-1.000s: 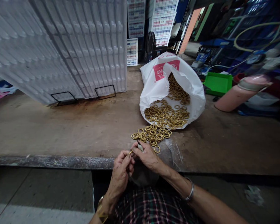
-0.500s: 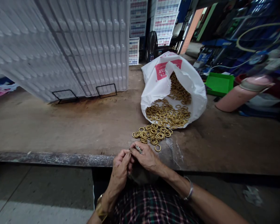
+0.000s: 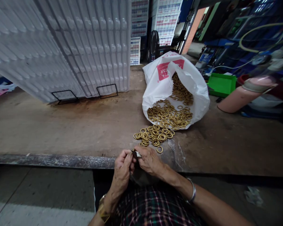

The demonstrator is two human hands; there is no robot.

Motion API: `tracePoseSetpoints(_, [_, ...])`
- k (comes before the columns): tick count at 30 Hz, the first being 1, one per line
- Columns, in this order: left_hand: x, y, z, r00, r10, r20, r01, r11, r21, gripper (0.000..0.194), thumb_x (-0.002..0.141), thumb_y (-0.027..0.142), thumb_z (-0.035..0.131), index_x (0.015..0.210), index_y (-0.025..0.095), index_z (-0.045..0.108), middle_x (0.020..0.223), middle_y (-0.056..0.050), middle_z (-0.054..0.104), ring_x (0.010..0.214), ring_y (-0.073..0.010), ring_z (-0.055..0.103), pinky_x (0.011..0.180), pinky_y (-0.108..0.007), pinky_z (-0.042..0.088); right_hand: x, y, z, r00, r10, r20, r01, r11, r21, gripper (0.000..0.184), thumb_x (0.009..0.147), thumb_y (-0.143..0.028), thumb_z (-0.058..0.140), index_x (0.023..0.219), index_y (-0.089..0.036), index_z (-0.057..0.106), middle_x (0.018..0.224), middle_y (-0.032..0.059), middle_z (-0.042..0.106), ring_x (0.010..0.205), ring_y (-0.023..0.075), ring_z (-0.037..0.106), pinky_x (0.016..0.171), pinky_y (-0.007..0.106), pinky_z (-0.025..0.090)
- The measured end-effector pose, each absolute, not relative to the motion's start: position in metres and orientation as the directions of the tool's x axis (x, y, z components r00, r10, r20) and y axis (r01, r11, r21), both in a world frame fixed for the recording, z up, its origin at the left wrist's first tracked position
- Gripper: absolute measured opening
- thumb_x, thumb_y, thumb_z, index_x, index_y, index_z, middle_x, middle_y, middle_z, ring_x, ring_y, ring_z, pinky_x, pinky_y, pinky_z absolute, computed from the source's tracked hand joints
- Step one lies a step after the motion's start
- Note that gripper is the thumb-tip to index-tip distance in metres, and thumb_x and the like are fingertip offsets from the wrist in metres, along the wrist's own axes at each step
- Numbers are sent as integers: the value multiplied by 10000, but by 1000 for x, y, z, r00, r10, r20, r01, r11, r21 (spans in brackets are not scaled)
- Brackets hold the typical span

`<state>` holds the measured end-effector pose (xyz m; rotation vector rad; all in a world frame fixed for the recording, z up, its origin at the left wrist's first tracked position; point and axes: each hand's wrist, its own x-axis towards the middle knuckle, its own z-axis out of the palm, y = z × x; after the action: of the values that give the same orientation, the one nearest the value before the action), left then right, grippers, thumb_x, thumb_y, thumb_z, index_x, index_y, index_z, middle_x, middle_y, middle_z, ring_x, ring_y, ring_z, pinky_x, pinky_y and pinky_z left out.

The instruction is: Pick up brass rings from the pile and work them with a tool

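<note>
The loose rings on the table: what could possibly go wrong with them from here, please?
1. The nearest ring lies close to the right hand's grip, near the front edge of the table; a brush might send it off.
2. The white bag gapes toward that edge, so more rings could slide out.
3. The small pale item in the right hand's fingers might slip.

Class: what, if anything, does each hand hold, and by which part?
Right hand: a small pale dark-tipped tool, by its pale end. Left hand: cannot be told.
</note>
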<state>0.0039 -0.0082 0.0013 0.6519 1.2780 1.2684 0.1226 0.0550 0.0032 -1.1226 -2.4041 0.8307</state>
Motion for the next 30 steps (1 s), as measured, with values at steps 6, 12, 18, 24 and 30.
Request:
tracePoseSetpoints(6, [5, -7, 7, -239, 918, -316, -220, 266, 939, 396, 730, 568, 550, 715, 177, 493, 469, 75, 403, 386, -51, 314, 379, -165, 259, 122, 55, 5, -646, 762, 34, 609, 542, -580, 171, 726, -97, 413, 783, -173, 556, 689, 25, 586, 579, 125, 461, 537, 251, 235])
tracePoseSetpoints(12, [6, -9, 10, -318, 921, -227, -132, 194, 972, 427, 686, 590, 584, 646, 172, 510, 503, 44, 450, 413, -56, 348, 385, -169, 277, 118, 52, 14, -654, 755, -56, 665, 537, -518, 156, 771, -131, 430, 850, -163, 560, 768, 70, 630, 621, 150, 523, 538, 258, 265])
tracePoseSetpoints(18, [6, -28, 21, -282, 932, -226, -188, 178, 966, 370, 737, 521, 582, 644, 171, 505, 499, 44, 451, 402, -47, 350, 380, -163, 268, 116, 57, 22, -596, 803, -30, 733, 528, -429, 220, 723, -85, 413, 862, -169, 561, 776, 68, 631, 639, 159, 529, 534, 258, 271])
tracePoseSetpoints(24, [7, -26, 30, -111, 926, -362, -495, 265, 828, 344, 719, 483, 625, 665, 158, 525, 603, 12, 536, 427, -56, 395, 368, -175, 300, 175, 71, 8, -381, 915, 132, 784, 395, -478, 285, 668, -59, 393, 866, -175, 561, 771, 57, 623, 667, 164, 533, 591, 249, 322])
tracePoseSetpoints(30, [9, -8, 22, -37, 894, -448, -658, 315, 684, 259, 685, 356, 687, 716, 152, 529, 722, -16, 594, 482, -57, 425, 381, -162, 306, 219, 64, -6, -170, 984, 51, 860, 173, -480, 142, 828, -260, 445, 846, -183, 563, 746, 51, 621, 663, 181, 551, 594, 267, 330])
